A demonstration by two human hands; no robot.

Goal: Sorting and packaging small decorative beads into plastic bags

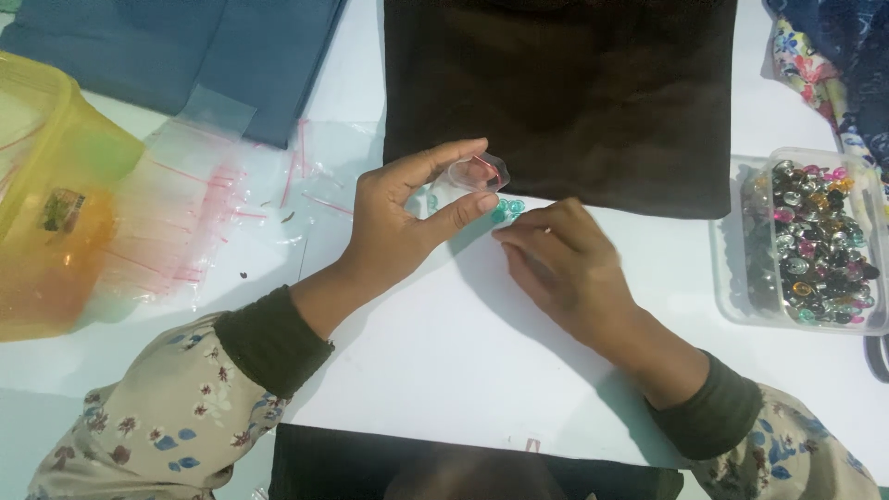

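The left hand (407,218) is raised with its palm turned inward, thumb and forefinger curved toward each other in a pinch pointing to about two o'clock — while the right hand (565,268) lies low and flat, palm down, its fingers reaching toward ten o'clock.
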